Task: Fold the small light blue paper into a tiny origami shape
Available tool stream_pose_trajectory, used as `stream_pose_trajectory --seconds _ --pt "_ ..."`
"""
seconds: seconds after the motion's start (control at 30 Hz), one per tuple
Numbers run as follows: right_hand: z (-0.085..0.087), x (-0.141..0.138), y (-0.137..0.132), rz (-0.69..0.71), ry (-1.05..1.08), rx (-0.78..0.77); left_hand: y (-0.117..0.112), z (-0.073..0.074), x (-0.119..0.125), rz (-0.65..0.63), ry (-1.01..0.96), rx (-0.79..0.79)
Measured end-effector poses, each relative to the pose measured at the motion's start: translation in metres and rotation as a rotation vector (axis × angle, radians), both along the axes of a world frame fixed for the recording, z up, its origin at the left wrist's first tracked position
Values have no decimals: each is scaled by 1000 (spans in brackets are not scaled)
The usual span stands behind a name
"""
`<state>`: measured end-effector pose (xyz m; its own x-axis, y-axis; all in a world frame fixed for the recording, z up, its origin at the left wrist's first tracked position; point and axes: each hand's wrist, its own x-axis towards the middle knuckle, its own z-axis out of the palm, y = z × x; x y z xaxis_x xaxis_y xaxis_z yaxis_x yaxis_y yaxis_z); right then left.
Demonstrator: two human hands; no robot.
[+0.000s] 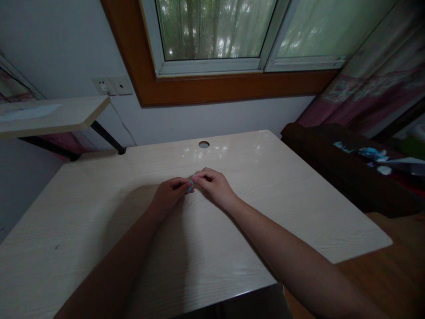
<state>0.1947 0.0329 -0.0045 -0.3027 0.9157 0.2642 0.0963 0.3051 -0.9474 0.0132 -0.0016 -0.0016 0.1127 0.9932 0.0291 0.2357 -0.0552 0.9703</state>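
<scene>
Just above the middle of the pale wooden table (265,195), both hands meet around a small teal and pink item (190,187), too small for me to tell its kind. My left hand (171,191) pinches its teal part between thumb and fingers. From the other side, my right hand (212,180) has its thumb and forefinger closed at the upper end, where a bit of pink shows. Fingertips cover much of the item.
A round cable hole (203,144) lies near the table's back edge. At the left a raised shelf (66,114) stands on black legs. Beyond the table's right edge is a dark brown piece of furniture (318,164) with assorted items on it. A window (215,35) is behind.
</scene>
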Motion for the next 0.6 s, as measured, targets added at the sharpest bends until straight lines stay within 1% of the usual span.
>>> stream_pose_trajectory --seconds 0.17,0.3,0.47,0.6 --pt "1 0 0 -26 48 -31 -1 1 0 -13 -37 -26" --pt "0 -1 -1 6 80 -77 -1 -1 -1 -3 -45 -26" --pt "1 0 0 30 20 -53 1 -3 -2 13 -39 -12" --pt "3 1 -1 23 0 -45 1 -1 -2 -1 -27 -4"
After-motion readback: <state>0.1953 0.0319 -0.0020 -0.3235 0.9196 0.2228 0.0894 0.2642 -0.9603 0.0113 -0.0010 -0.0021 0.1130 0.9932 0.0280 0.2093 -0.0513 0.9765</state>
